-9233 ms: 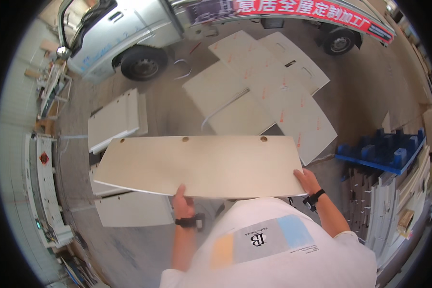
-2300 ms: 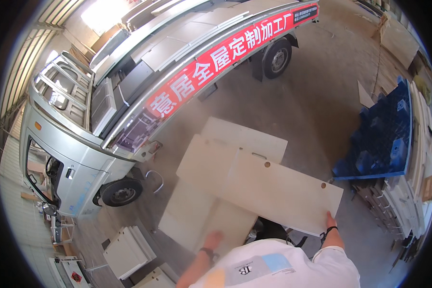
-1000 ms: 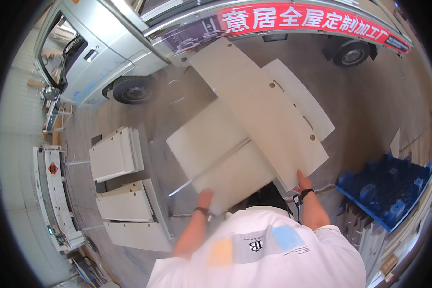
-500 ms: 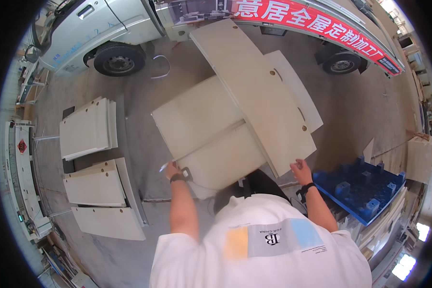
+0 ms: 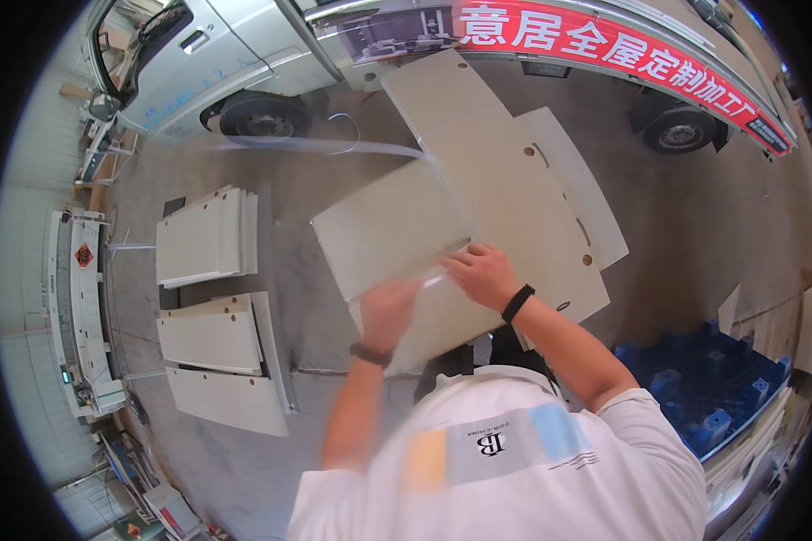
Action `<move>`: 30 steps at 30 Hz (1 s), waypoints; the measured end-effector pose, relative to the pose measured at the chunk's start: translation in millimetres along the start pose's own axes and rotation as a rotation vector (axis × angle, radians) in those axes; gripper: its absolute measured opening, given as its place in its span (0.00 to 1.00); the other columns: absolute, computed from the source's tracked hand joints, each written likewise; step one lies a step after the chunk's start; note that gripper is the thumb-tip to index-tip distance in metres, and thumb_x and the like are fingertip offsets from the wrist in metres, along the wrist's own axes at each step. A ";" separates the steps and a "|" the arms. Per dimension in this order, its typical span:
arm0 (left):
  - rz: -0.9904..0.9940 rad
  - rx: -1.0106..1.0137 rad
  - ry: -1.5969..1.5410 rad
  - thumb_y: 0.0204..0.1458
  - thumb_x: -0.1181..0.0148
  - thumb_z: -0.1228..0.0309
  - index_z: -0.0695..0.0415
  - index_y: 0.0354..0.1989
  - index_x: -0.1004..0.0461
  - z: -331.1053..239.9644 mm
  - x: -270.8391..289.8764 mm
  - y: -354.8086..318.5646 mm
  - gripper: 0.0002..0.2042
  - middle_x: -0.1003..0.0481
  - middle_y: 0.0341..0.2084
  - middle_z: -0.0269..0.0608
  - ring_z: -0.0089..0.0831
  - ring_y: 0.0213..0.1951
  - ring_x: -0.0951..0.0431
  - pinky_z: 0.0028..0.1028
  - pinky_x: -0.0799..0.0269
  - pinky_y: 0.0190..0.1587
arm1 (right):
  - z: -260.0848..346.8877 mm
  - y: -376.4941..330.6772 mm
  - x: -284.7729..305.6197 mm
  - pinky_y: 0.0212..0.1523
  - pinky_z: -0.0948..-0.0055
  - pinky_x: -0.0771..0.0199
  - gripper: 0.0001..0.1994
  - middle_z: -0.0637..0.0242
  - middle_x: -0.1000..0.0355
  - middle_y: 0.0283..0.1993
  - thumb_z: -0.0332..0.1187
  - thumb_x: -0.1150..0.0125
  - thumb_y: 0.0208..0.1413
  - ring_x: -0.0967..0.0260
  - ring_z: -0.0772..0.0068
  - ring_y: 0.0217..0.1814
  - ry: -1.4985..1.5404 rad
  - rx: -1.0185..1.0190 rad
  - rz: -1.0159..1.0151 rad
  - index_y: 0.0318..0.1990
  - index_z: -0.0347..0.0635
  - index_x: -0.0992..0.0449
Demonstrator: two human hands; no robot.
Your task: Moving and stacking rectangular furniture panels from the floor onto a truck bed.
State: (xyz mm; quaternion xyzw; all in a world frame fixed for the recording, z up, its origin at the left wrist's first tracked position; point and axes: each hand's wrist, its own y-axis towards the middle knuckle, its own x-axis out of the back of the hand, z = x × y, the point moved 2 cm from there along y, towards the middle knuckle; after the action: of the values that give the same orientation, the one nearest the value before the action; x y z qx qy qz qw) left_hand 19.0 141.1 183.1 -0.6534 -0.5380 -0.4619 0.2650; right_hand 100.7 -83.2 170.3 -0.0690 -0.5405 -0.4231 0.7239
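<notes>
beside pale panels (image 5: 505,207): truck (image 5: 244,54), stacked boards (image 5: 203,236), blue pallet (image 5: 704,397)

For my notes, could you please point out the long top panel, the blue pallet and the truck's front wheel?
long top panel (image 5: 514,180): head view, bare middle of its face.
blue pallet (image 5: 713,397): head view, top surface.
front wheel (image 5: 266,115): head view, tyre.

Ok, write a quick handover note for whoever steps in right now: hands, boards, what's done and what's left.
Left hand: blurred, over the near edge of the top board, grip unclear.
Right hand: flat on the same board, near a clear film strip.
Boards: long cream board lies across the floor stack beside the truck; smaller stacks to the left.
Done: board laid down.
Left: probably squaring it and clearing the film.
</notes>
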 end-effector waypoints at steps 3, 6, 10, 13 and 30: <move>-0.424 0.326 -0.269 0.53 0.44 0.85 0.60 0.46 0.19 -3.7 5.8 0.1 0.15 0.19 0.33 0.41 0.27 0.36 0.21 0.26 0.27 0.41 | -78.1 -31.5 4.9 0.39 0.62 0.28 0.07 0.72 0.24 0.31 0.30 0.42 0.48 0.27 0.63 0.39 -0.209 -0.116 0.039 0.36 0.51 0.22; -0.631 0.603 -0.415 0.55 0.46 0.84 0.62 0.46 0.20 6.6 14.9 -8.3 0.13 0.20 0.32 0.37 0.25 0.35 0.22 0.25 0.28 0.41 | -174.5 -85.2 25.6 0.37 0.61 0.31 0.04 0.68 0.26 0.26 0.28 0.43 0.47 0.28 0.63 0.38 -0.390 -0.254 0.038 0.30 0.50 0.24; -0.870 0.789 -0.703 0.58 0.49 0.83 0.62 0.49 0.23 17.8 29.6 -14.0 0.13 0.23 0.30 0.34 0.21 0.33 0.24 0.21 0.28 0.41 | -289.5 -156.4 68.5 0.37 0.55 0.30 0.04 0.62 0.27 0.24 0.29 0.43 0.50 0.26 0.56 0.36 -0.577 -0.568 0.195 0.29 0.49 0.23; -0.977 0.788 -0.793 0.60 0.48 0.81 0.61 0.49 0.24 13.5 28.9 -7.6 0.11 0.24 0.32 0.34 0.20 0.33 0.25 0.19 0.29 0.41 | -348.2 -178.0 93.5 0.39 0.53 0.25 0.06 0.57 0.22 0.31 0.35 0.43 0.56 0.24 0.50 0.38 -0.494 -0.764 0.128 0.35 0.48 0.20; -0.944 0.794 -0.767 0.61 0.44 0.78 0.59 0.52 0.27 -50.9 26.9 22.3 0.11 0.23 0.38 0.34 0.22 0.39 0.23 0.22 0.28 0.44 | -415.1 -137.8 -33.4 0.46 0.66 0.24 0.15 0.62 0.18 0.38 0.38 0.38 0.56 0.21 0.63 0.42 0.391 -1.247 -0.153 0.51 0.54 0.17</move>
State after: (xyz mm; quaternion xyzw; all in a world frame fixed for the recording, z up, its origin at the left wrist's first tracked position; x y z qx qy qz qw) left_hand 23.7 104.2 232.3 -0.3223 -0.9448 -0.0353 0.0473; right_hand 304.7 -383.7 -75.6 -0.3588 -0.0557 -0.7121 0.6009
